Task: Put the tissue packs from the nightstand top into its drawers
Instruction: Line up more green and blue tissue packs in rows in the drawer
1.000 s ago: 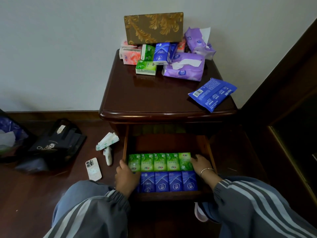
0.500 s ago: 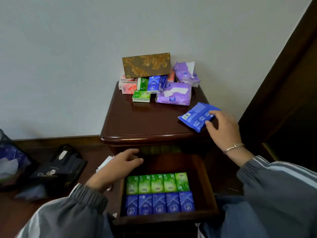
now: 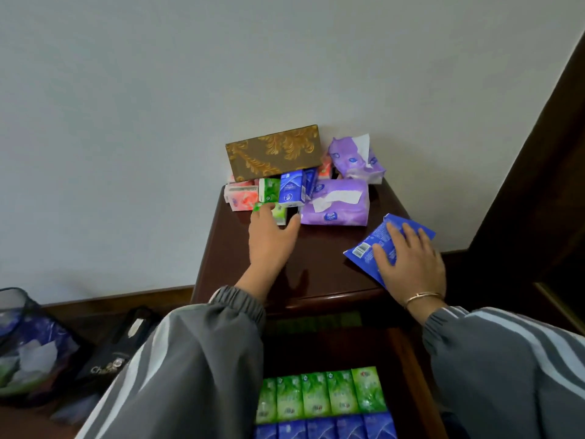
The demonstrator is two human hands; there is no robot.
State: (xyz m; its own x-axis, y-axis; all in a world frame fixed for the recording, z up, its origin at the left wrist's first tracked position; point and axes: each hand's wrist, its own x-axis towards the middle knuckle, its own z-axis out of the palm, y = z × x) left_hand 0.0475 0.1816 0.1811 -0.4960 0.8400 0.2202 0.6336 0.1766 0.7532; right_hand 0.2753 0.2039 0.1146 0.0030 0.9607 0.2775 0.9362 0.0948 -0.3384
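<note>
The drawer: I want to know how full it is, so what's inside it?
A row of green tissue packs and, nearer the front, a row of blue packs. The back of the drawer looks bare; its left side is hidden by the left sleeve.

pale plain wall [image 3: 126,122], dark wood skirting [image 3: 110,300], dark wooden panel [image 3: 538,185] right

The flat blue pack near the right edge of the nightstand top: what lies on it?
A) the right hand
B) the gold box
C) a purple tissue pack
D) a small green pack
A: the right hand rests on the flat blue pack with fingers spread over it, while the other packs sit apart at the back of the nightstand.
</note>
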